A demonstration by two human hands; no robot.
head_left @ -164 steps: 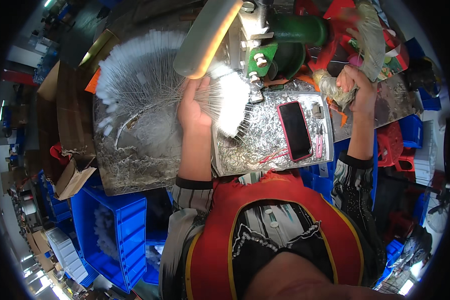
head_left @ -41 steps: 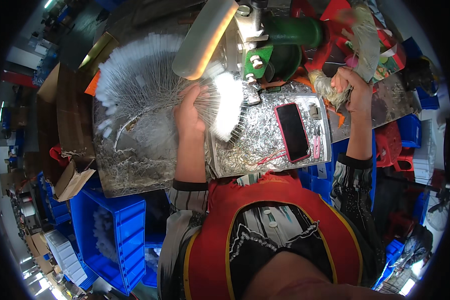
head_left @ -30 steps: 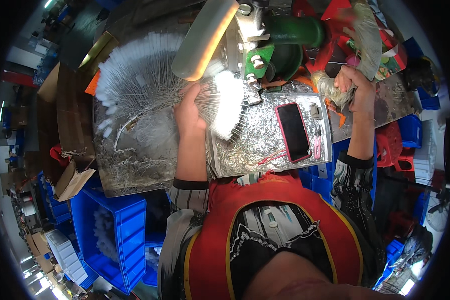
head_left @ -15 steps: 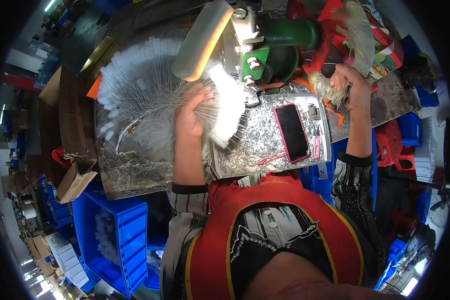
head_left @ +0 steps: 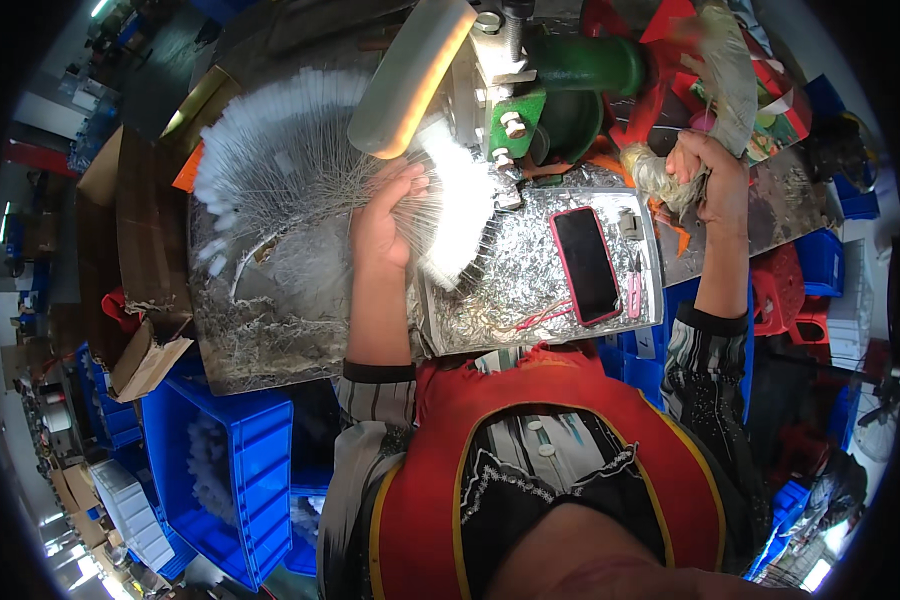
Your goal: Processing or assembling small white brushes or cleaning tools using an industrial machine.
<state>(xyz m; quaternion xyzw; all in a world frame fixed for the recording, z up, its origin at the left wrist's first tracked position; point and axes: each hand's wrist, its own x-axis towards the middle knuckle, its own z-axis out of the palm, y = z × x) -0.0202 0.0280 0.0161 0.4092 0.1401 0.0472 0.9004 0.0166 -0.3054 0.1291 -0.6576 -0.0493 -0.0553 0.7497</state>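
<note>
My left hand (head_left: pixel 383 222) is closed around thin metal stems at the right side of a fanned bunch of white-tipped wire brushes (head_left: pixel 250 150). Some stems cross over its fingers, so the exact grip is partly hidden. The brushes' bright white ends (head_left: pixel 458 215) spread out right of that hand, under a lit lamp (head_left: pixel 410 80). My right hand (head_left: pixel 715 175) is wrapped round the lower end of a cloth-wrapped lever (head_left: pixel 727 85). Between the hands, toward the far side, stands a green bench press (head_left: pixel 590 65) with bolts on its front plate.
A foil-covered board (head_left: pixel 510 300) lies in front of me, bearing a red-edged phone (head_left: pixel 584 265) and pink thread snips (head_left: pixel 634 288). An open cardboard box (head_left: pixel 135 230) stands at the left. Blue bins (head_left: pixel 260 490) sit below the bench, and a red stool (head_left: pixel 775 285) is at the right.
The view has shifted very slightly. Both hands keep their hold, with no clear movement of the brushes or the lever.
</note>
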